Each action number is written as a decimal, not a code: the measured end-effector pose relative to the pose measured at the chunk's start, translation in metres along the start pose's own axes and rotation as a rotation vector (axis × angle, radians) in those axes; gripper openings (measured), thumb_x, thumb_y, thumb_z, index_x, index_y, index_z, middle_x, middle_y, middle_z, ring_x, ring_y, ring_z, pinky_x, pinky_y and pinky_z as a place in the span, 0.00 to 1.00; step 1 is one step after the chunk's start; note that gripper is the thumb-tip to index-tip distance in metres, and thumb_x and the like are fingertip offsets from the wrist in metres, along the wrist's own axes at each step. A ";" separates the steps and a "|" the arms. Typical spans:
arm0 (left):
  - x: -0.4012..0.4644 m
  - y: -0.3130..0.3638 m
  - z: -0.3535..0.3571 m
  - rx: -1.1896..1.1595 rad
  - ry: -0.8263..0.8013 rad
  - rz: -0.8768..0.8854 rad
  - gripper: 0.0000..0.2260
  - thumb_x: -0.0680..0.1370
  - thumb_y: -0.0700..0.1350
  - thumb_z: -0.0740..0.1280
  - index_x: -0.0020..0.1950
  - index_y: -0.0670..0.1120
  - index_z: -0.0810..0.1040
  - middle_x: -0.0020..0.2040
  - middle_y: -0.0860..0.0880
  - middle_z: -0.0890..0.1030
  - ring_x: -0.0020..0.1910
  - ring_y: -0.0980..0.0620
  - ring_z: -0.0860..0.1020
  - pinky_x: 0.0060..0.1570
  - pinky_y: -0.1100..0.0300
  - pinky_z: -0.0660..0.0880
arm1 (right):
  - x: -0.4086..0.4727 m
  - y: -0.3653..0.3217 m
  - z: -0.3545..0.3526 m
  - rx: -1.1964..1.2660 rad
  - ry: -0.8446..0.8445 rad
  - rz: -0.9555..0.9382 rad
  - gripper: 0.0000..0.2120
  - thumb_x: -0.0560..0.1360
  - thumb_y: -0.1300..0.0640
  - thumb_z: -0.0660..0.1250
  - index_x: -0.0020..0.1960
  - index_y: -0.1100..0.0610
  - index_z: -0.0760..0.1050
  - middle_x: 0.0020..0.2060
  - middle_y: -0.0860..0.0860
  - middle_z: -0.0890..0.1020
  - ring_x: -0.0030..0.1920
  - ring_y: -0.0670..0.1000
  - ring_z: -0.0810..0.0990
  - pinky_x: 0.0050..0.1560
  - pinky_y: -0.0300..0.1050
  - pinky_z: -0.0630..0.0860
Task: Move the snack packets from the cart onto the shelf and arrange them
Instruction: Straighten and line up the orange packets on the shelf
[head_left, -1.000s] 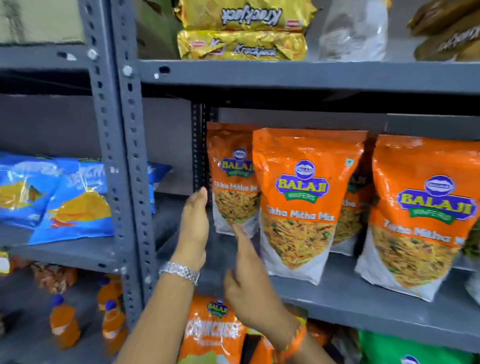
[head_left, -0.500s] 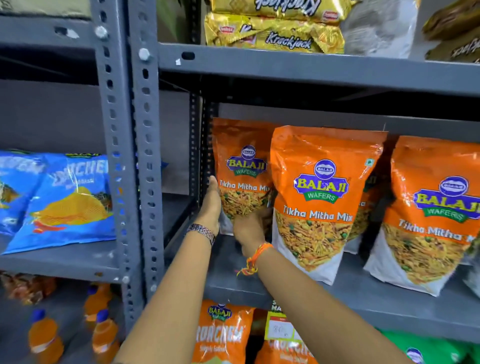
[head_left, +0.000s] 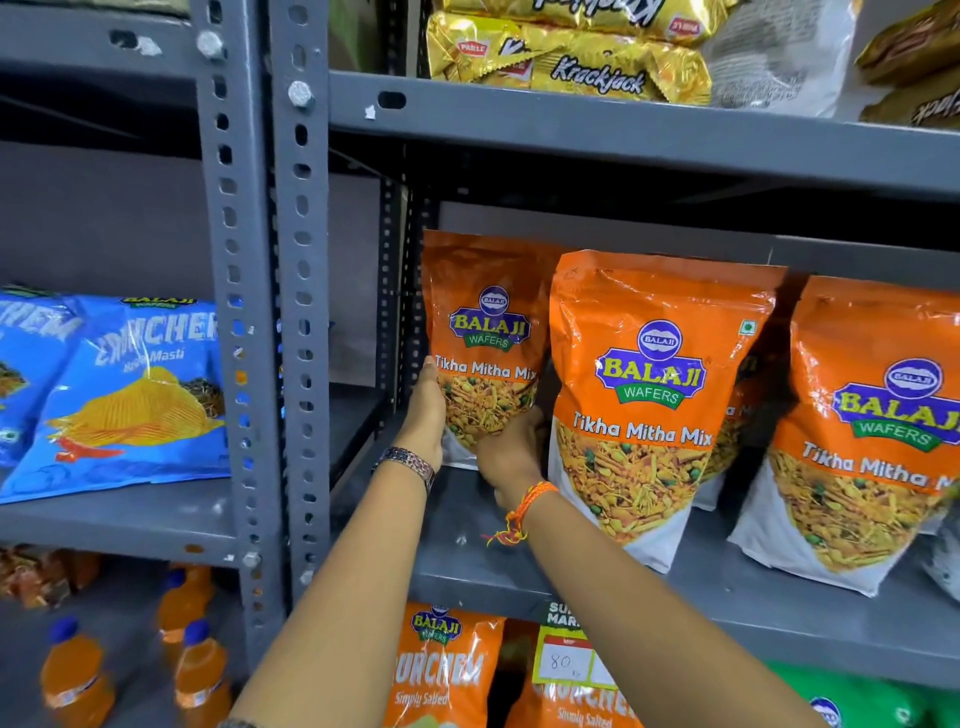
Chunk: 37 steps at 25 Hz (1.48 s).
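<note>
Left hand: our left hand (head_left: 427, 413) lay flat against the left side of the rear orange Tikha Mitha Mix pouch (head_left: 485, 343), fingers straight and unclenched, bracing rather than clasping.
Right hand: our right hand (head_left: 511, 457) cupped the pouch's lower right corner, fingers curled round behind it; we judged this a light grip to steady the base.
Pouch position: it stood upright at the back left corner of the grey metal shelf (head_left: 727, 597), close to the perforated upright post (head_left: 301, 312).
Why held so: two hands from opposite sides would square it up.
Neighbours: a second orange pouch (head_left: 649, 405) stood nearer the front edge, overlapping the first; a third orange pouch (head_left: 872, 441) stood further right.
Cart: not in view.
Stage: we judged this arranging, not carrying.
</note>
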<state>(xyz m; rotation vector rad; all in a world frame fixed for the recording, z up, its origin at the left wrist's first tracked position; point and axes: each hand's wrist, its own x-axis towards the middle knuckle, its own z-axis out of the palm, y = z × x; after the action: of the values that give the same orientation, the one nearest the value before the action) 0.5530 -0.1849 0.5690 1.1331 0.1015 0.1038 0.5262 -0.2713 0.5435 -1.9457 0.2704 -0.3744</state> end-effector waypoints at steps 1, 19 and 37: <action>0.001 -0.001 0.000 0.005 -0.012 -0.008 0.27 0.82 0.64 0.50 0.65 0.48 0.78 0.57 0.42 0.83 0.57 0.44 0.82 0.63 0.44 0.77 | 0.001 -0.001 -0.001 0.001 -0.015 0.014 0.37 0.78 0.64 0.66 0.79 0.60 0.48 0.75 0.58 0.63 0.74 0.60 0.66 0.71 0.51 0.69; -0.009 -0.007 0.004 0.068 -0.055 0.006 0.28 0.82 0.65 0.51 0.71 0.49 0.75 0.65 0.41 0.80 0.64 0.42 0.79 0.67 0.41 0.74 | -0.013 0.000 -0.013 0.051 -0.068 0.045 0.30 0.82 0.61 0.60 0.79 0.62 0.50 0.73 0.57 0.66 0.69 0.57 0.69 0.62 0.43 0.67; -0.143 -0.044 0.049 0.304 -0.396 0.227 0.25 0.83 0.53 0.61 0.79 0.57 0.58 0.68 0.65 0.71 0.62 0.70 0.73 0.53 0.75 0.71 | -0.094 0.067 -0.163 0.042 0.208 -0.305 0.42 0.70 0.56 0.74 0.77 0.53 0.56 0.72 0.53 0.67 0.73 0.57 0.67 0.73 0.57 0.66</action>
<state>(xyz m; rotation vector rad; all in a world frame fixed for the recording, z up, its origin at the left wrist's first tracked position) 0.4195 -0.2662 0.5536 1.4460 -0.3763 0.0649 0.3761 -0.4023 0.5293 -1.9105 0.0976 -0.7789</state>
